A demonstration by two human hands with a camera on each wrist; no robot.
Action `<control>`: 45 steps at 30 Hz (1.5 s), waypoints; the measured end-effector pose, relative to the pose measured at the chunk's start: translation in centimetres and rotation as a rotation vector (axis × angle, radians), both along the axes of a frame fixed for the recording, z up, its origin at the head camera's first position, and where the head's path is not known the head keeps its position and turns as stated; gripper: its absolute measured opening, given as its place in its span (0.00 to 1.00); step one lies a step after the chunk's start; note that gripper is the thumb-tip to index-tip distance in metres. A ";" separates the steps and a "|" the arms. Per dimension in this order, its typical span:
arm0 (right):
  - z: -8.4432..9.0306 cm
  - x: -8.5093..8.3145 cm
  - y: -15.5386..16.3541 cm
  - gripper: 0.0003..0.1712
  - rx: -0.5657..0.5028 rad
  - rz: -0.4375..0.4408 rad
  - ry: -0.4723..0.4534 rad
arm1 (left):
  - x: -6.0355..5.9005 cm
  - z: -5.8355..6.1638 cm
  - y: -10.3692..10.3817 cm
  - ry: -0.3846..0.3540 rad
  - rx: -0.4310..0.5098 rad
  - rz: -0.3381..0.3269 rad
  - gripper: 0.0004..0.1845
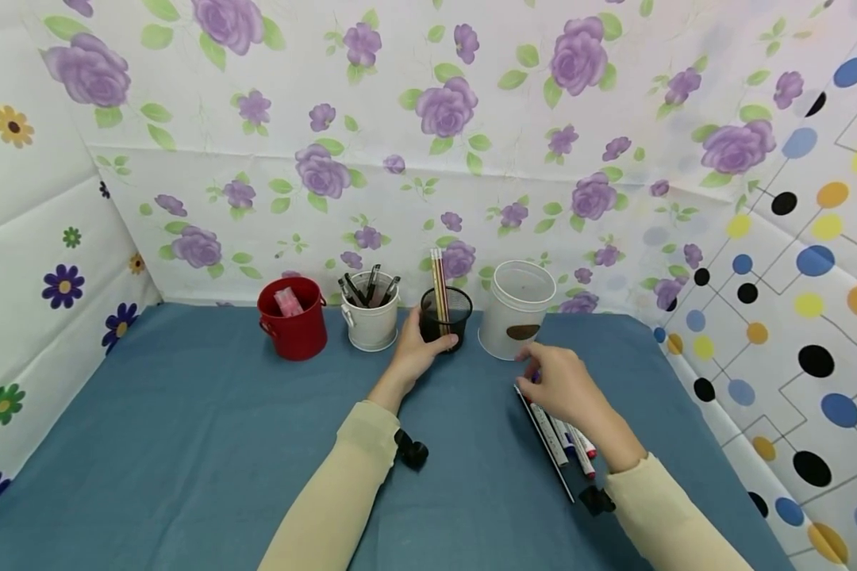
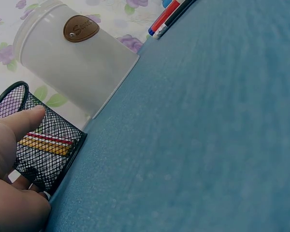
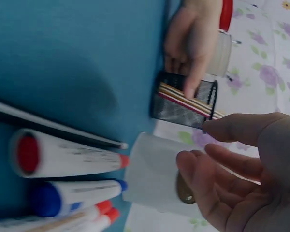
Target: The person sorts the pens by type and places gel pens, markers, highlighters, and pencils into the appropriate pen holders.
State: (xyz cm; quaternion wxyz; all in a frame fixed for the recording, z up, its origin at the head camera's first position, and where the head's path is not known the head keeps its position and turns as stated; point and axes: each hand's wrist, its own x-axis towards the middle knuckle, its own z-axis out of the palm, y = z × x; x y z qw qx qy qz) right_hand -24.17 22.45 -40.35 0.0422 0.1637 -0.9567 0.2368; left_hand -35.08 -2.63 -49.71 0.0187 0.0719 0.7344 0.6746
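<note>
Gripping the black mesh cup (image 1: pixel 446 317) is the left hand (image 1: pixel 417 354); right hand (image 1: pixel 564 385) hovers relaxed over the markers (image 1: pixel 571 444)

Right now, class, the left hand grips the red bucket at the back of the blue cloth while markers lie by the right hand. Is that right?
Not quite. The left hand grips the black mesh cup holding pencils, not the red bucket, which stands untouched further left; the head view shows this. The markers do lie on the blue cloth by the right hand.
</note>
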 end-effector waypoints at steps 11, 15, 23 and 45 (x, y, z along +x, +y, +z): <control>-2.6 1.6 0.4 0.12 0.125 -0.021 -0.074 | -0.1 0.1 0.0 0.002 0.001 0.006 0.46; -2.9 1.7 0.2 0.11 0.150 -0.038 -0.083 | -0.1 0.2 0.0 -0.005 -0.003 0.007 0.46; -3.2 1.8 -0.5 0.07 0.197 -0.081 -0.124 | -0.1 0.2 0.0 0.006 0.007 0.006 0.46; -3.3 1.3 -2.2 0.16 0.303 -0.059 -0.130 | 0.1 0.3 0.1 0.007 0.014 -0.001 0.47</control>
